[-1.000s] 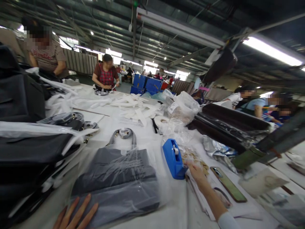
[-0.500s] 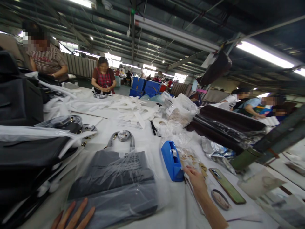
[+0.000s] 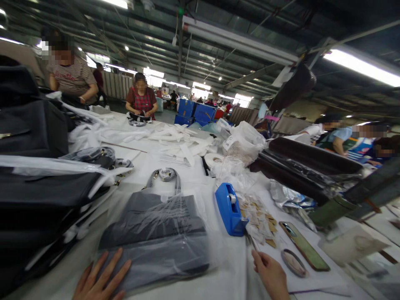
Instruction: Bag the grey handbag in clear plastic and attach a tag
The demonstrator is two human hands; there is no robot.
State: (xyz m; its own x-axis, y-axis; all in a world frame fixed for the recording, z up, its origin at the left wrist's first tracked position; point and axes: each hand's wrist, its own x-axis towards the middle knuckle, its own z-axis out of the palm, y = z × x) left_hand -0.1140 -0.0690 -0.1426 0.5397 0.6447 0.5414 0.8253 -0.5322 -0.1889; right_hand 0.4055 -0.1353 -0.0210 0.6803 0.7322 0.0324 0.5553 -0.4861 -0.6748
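Note:
A dark handbag (image 3: 156,237) in a clear plastic bag lies flat in front of me. Its grey strap (image 3: 165,175) is coiled at the far end, beyond the plastic. My left hand (image 3: 103,275) rests with spread fingers on the near left corner of the wrapped bag. To the right stands a blue tape dispenser (image 3: 229,210) with its cutting end toward me. Just in front of it, my right hand (image 3: 270,273) is closed in a pinch on what looks like a thin strip of tape (image 3: 251,241), which runs toward the dispenser and is hard to make out.
Black bags (image 3: 46,200) are stacked at left. A phone (image 3: 304,246) and a grey ring-shaped roll (image 3: 293,262) lie at right, near small tan pieces (image 3: 258,214). White strips (image 3: 178,139) and dark rolls (image 3: 312,158) lie farther back. Co-workers (image 3: 142,98) stand across the table.
My right hand has drawn back from the dispenser's cutting end toward me. My left hand stays on the wrapped bag. The whole view has shifted slightly.

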